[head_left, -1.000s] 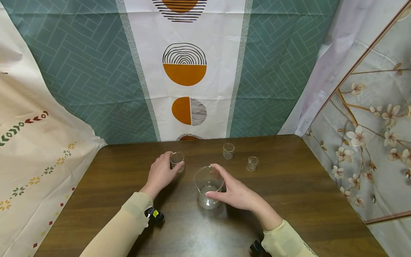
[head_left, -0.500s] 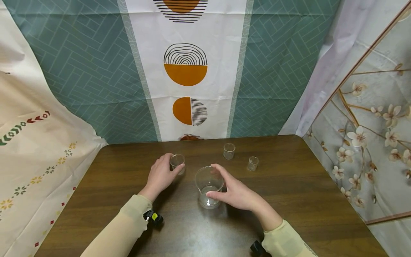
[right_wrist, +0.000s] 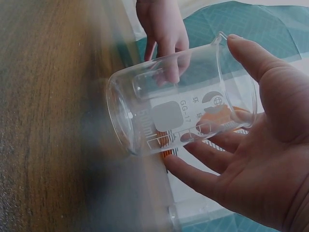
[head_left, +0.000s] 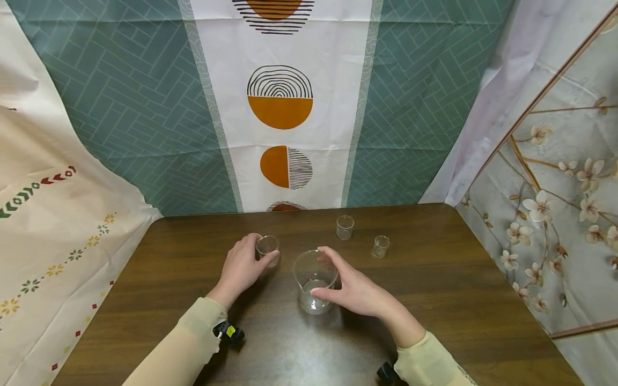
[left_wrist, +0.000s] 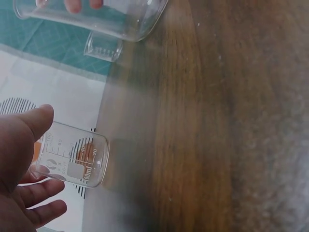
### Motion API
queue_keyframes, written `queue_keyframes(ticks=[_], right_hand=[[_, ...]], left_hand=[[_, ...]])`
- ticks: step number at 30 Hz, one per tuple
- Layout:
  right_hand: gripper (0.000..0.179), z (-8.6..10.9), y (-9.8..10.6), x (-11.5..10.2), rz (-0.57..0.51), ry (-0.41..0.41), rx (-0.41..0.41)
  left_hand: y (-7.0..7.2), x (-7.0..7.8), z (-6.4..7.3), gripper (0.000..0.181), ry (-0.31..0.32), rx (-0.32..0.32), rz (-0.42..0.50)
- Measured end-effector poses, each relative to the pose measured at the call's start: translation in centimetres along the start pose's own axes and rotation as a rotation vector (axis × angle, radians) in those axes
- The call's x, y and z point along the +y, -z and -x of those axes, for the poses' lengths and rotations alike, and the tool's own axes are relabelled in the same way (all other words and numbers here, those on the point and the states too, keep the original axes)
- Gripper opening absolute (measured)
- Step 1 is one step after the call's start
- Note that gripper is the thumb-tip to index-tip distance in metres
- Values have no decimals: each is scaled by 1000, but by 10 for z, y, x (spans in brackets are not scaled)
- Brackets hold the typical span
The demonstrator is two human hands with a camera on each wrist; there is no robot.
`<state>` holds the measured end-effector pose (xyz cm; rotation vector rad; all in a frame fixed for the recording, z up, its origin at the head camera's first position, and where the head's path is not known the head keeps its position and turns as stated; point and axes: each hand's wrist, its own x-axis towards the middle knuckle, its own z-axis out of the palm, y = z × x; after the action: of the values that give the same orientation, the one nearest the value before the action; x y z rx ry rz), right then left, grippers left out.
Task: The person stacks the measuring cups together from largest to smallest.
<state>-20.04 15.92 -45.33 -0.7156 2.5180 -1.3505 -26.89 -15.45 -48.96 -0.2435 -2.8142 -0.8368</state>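
Note:
In the head view, my left hand [head_left: 240, 269] grips a small glass beaker [head_left: 267, 247] with the thumb on its near side and fingers behind. Its printed scale and 100ml mark show in the left wrist view, where the beaker [left_wrist: 77, 157] is see-through, with nothing visible in it. Right of it, a large spouted beaker [head_left: 309, 281] stands upright near the table's middle. My right hand [head_left: 356, 287] holds this one from the right, thumb in front and fingers round the far side. The right wrist view shows the large beaker [right_wrist: 169, 115] with GG-17 printed on it.
Two smaller glass beakers stand toward the back: one [head_left: 345, 228] near the far edge, the other [head_left: 381, 247] farther right. The brown wooden table [head_left: 458, 300] meets a green and white cloth [head_left: 299, 123] at the back. Patterned cloths hang on both sides.
My left hand and the small beaker have come slightly nearer to me. The right hand stays on the large beaker, and the other beakers have not moved.

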Motion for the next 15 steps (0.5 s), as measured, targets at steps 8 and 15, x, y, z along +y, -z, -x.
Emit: queue_keyframes(ticks=[8,15], right_hand=[[90,0,-1,0,1,1,0],[89,0,-1,0,-3,5,4]], left_hand=[[2,0,7,59,-2,13,14],[3,4,13,61,1,23,38]])
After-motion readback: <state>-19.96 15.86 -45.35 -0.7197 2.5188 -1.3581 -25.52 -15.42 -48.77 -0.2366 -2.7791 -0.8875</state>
